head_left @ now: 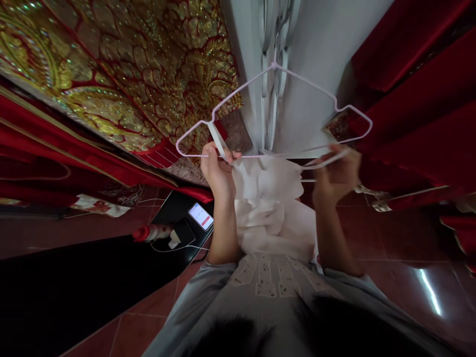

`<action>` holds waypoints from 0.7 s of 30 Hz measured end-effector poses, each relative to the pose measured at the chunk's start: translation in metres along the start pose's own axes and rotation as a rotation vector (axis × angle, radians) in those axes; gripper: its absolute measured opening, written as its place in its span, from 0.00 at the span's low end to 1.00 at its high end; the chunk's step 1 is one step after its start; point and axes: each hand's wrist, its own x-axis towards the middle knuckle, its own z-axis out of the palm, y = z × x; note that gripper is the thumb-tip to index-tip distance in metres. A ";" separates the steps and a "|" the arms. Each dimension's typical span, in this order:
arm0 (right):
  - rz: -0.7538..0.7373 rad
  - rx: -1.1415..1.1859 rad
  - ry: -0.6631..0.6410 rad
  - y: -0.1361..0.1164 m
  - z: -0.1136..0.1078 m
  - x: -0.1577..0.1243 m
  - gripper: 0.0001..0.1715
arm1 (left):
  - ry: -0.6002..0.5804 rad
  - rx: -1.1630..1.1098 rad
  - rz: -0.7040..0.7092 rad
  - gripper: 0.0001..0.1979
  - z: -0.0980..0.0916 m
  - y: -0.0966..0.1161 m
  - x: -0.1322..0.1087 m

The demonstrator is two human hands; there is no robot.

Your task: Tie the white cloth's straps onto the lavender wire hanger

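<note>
A pale pink clothes hanger [274,65] is hung up by its hook in front of me. From its left notch runs a white strap [216,138], with my left hand [218,173] closed around it beside the hanger's bottom bar. My right hand [336,173], blurred by motion, grips another white strap [327,161] near the right end of the bar. That strap is not on the right notch. Between my forearms hangs a white ruffled garment [267,198], below the bar.
Red and gold sequined clothing [148,64] hangs at the left, and dark red cloth [420,99] at the right. Several white hangers [265,74] line up behind the pink one. A black table [92,282] at lower left bears a lit phone [201,216] and a red-capped bottle [150,232].
</note>
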 end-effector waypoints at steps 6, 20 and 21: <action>-0.007 0.071 0.277 0.027 -0.040 0.063 0.18 | -0.042 -0.024 -0.016 0.18 -0.008 0.013 0.006; -0.390 -0.135 -0.083 -0.041 -0.005 0.071 0.21 | -0.055 -0.041 -0.048 0.15 -0.009 0.011 0.002; -0.388 -0.120 -0.189 -0.045 0.000 0.060 0.18 | -0.058 -0.043 -0.048 0.15 -0.009 0.011 0.002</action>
